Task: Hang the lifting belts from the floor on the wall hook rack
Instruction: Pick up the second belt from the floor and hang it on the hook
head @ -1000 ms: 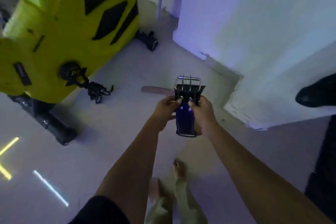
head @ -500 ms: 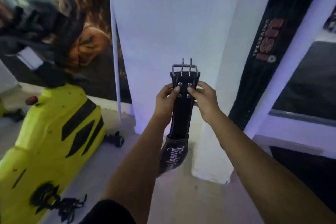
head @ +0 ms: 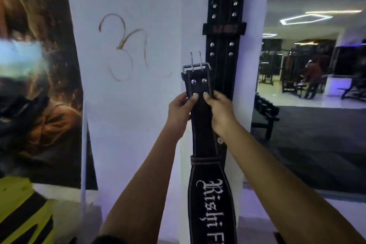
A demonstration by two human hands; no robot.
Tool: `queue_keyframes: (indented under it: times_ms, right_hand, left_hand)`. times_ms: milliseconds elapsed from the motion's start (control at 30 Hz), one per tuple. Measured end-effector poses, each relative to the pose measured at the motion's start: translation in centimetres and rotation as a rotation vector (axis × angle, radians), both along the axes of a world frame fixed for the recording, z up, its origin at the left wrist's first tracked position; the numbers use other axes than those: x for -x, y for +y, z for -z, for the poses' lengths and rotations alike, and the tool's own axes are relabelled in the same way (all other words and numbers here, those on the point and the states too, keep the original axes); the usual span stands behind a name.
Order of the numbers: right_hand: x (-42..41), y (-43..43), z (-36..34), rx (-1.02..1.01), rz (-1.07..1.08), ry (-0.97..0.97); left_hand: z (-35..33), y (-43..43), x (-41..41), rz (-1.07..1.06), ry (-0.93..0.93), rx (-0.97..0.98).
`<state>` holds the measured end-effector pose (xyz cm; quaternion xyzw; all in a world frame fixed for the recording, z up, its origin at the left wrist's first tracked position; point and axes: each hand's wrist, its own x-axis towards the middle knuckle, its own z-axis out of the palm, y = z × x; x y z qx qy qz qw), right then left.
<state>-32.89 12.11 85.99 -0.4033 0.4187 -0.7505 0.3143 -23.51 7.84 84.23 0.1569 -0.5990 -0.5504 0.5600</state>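
I hold a black leather lifting belt [head: 206, 164] upright in front of a white pillar [head: 126, 105], its two-prong steel buckle at the top and white lettering on the wide part hanging down. My left hand [head: 181, 109] and my right hand [head: 219, 111] both pinch the strap just under the buckle rivets. Behind and above it a second black belt [head: 224, 31] hangs flat against the pillar's right face, its large metal buckle near the top edge of the view. The hook that carries it is hidden.
A dark poster [head: 37, 85] covers the wall on the left. A yellow and black padded object [head: 21, 214] sits at the lower left. To the right the gym floor opens out, with machines [head: 301, 77] and a black bench [head: 265, 113] beside the pillar.
My view has swung up from the floor to the pillar. Both hands have lifted the belt higher and closer to the hanging belt, which now shows up to its buckle.
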Motion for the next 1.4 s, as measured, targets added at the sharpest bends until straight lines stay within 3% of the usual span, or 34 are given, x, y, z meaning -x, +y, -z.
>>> queue_keyframes:
  times_ms: [167, 267, 367, 500, 600, 700, 800, 900, 1167, 1400]
  right_hand:
    - [4.5, 0.7, -5.2, 0.077, 0.082, 0.015]
    - [6.5, 1.0, -7.5, 0.136, 0.096, 0.041]
    - [8.0, 1.3, -8.7, 0.057, 0.090, 0.096]
    - [8.6, 1.5, -10.1, 0.126, 0.068, -0.006]
    - [8.4, 1.6, -10.7, 0.165, 0.029, 0.034]
    - [8.2, 1.6, -11.2, 0.206, 0.136, 0.093]
    - [8.5, 1.6, -10.0, 0.098, 0.346, 0.329]
    - [8.1, 1.9, -7.1, 0.054, 0.290, 0.467]
    - [7.6, 2.9, -1.8, 0.076, 0.211, 0.478]
    - [8.1, 3.4, -0.1, 0.058, 0.200, 0.375]
  left_hand:
    - [0.0, 0.5, 4.6, 0.043, -0.085, 0.033]
    - [-2.0, 0.2, 7.1, 0.027, 0.000, 0.075]
    - [-4.7, -0.4, 8.7, 0.033, 0.076, 0.158]
    - [-6.7, -0.3, 9.9, 0.100, 0.101, 0.164]
    - [-10.3, -1.2, 9.6, 0.175, 0.149, 0.172]
    - [-13.6, -1.5, 9.7, 0.168, 0.180, 0.207]
    - [-15.4, -1.6, 10.1, 0.124, 0.231, 0.209]
    - [-16.9, -2.6, 9.9, 0.109, 0.281, 0.145]
    - [-17.0, -2.0, 9.4, 0.163, 0.303, 0.180]
    - [-15.6, -1.0, 9.6, 0.216, 0.285, 0.164]
